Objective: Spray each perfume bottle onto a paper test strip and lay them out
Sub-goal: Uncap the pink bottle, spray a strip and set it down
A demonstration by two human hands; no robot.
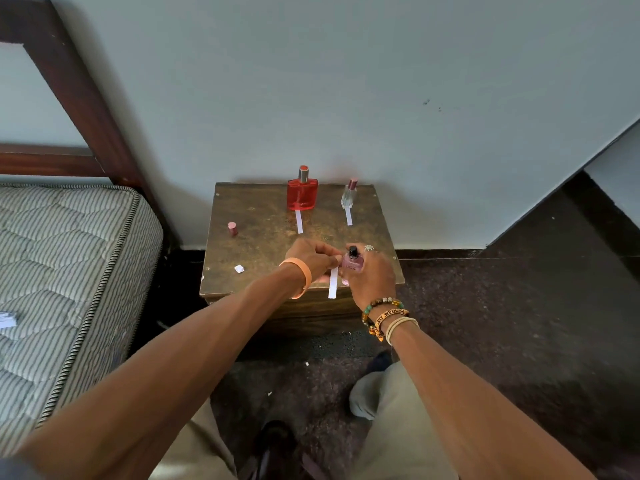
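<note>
I hold the uncapped pink bottle (352, 263) upright in my right hand (372, 277), beside a white strip (333, 285) pinched in my left hand (311, 258), while farther back the red bottle (302, 195) stands behind its laid strip (299, 221) and the slim clear bottle (348, 196) behind another strip (348, 216)

Open tabletop (263, 247) lies between pink cap (232, 229) and red bottle (302, 195), wall (346, 98) just behind.

Three perfume bottles: red bottle (302, 195) and clear bottle (347, 197) along the far edge of the surface (256, 209), pink bottle (352, 263) near the front edge. Three paper strips: first strip (299, 221), second strip (348, 216), third strip (333, 284) at the front edge. One loose cap (232, 229) toward the left edge. One paper scrap (239, 268).
</note>
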